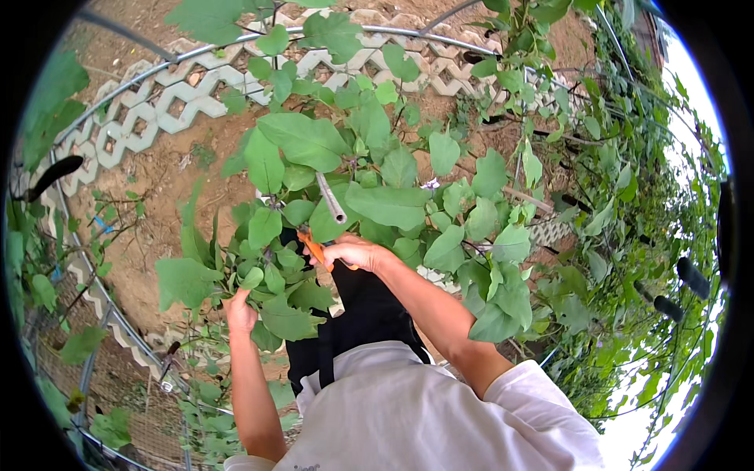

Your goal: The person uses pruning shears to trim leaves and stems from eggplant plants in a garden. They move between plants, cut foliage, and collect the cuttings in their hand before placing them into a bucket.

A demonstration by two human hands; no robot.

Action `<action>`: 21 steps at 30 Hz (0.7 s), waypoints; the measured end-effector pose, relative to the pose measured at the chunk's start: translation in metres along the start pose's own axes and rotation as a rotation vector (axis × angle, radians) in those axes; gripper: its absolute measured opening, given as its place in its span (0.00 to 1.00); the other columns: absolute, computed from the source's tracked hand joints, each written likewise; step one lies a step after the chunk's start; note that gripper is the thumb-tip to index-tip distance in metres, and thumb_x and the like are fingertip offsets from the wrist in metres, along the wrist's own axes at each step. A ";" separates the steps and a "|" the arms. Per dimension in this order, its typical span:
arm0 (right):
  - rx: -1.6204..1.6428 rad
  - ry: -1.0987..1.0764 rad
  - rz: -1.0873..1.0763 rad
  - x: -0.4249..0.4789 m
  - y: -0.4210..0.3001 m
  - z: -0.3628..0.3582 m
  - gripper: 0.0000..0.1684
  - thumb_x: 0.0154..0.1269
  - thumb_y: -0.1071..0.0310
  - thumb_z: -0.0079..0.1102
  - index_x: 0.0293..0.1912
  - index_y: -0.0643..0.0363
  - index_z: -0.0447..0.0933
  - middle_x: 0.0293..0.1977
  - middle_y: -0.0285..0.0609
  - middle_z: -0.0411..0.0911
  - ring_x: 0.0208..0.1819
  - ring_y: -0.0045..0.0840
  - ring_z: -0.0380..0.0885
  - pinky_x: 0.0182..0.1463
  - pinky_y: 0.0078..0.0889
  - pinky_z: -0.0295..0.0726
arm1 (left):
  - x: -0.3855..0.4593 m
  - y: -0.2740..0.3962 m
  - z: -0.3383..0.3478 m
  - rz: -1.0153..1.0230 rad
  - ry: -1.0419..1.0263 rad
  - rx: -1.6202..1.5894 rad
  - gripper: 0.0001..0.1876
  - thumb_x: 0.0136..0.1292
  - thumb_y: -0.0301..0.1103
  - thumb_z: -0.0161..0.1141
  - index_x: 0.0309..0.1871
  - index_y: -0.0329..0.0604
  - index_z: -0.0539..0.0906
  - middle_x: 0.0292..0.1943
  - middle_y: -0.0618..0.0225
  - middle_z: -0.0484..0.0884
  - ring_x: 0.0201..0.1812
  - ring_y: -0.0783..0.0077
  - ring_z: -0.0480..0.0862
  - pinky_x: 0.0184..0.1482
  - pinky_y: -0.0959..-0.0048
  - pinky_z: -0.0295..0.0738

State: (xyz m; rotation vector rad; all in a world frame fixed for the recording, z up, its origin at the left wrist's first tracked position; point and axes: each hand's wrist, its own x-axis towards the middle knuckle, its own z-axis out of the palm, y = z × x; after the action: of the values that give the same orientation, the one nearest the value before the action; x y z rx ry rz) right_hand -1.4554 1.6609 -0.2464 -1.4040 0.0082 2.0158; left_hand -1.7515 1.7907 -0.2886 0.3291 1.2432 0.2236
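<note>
My right hand (349,252) is closed around the orange handles of a cutting tool, likely pruning shears (312,247); leaves hide its blades. At the lower left of the plant, my left hand (240,312) grips a leafy eggplant branch (274,277), its fingers partly covered by leaves. Broad green leaves (386,206) spread in front of me, with a small pale purple flower (430,184) among them. The open end of a hollow metal pole (333,203) rises from the foliage just above my right hand.
A curved metal pipe (194,52) rings the plants, with pale interlocking pavers (177,109) along the bare soil (159,176). A dark, long eggplant (56,176) hangs at the far left. Dense foliage (618,235) with several dark hanging fruits fills the right side.
</note>
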 end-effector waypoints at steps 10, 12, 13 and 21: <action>0.179 -0.020 -0.004 -0.009 -0.013 0.004 0.20 0.42 0.60 0.59 0.38 0.58 0.75 0.27 0.33 0.70 0.29 0.19 0.66 0.31 0.24 0.64 | -0.006 0.024 -0.001 -0.042 0.025 0.215 0.19 0.61 0.33 0.60 0.55 0.39 0.77 0.52 0.64 0.80 0.51 0.62 0.79 0.55 0.60 0.72; 0.164 -0.011 0.005 0.000 -0.013 -0.001 0.17 0.40 0.62 0.60 0.34 0.57 0.74 0.26 0.33 0.69 0.26 0.18 0.64 0.24 0.25 0.61 | -0.008 0.026 -0.001 -0.063 0.021 0.236 0.20 0.61 0.33 0.61 0.55 0.39 0.77 0.52 0.64 0.80 0.51 0.62 0.79 0.55 0.60 0.72; 0.116 -0.001 -0.031 0.007 -0.009 -0.003 0.16 0.40 0.62 0.60 0.33 0.57 0.74 0.25 0.33 0.68 0.25 0.18 0.63 0.23 0.25 0.60 | -0.007 0.026 -0.004 -0.072 0.020 0.242 0.20 0.60 0.33 0.61 0.56 0.39 0.77 0.51 0.64 0.80 0.51 0.62 0.79 0.56 0.60 0.72; -0.108 0.109 -0.177 0.031 0.004 -0.018 0.13 0.38 0.63 0.61 0.20 0.60 0.68 0.13 0.33 0.61 0.15 0.22 0.56 0.18 0.28 0.55 | -0.014 0.027 0.022 -0.057 0.094 0.222 0.18 0.58 0.28 0.62 0.52 0.33 0.79 0.49 0.63 0.81 0.48 0.66 0.80 0.54 0.65 0.73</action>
State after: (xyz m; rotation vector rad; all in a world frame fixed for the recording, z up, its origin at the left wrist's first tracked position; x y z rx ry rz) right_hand -1.4482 1.6673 -0.2811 -1.5250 -0.1742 1.8164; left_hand -1.7345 1.8085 -0.2600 0.4779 1.3717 0.0525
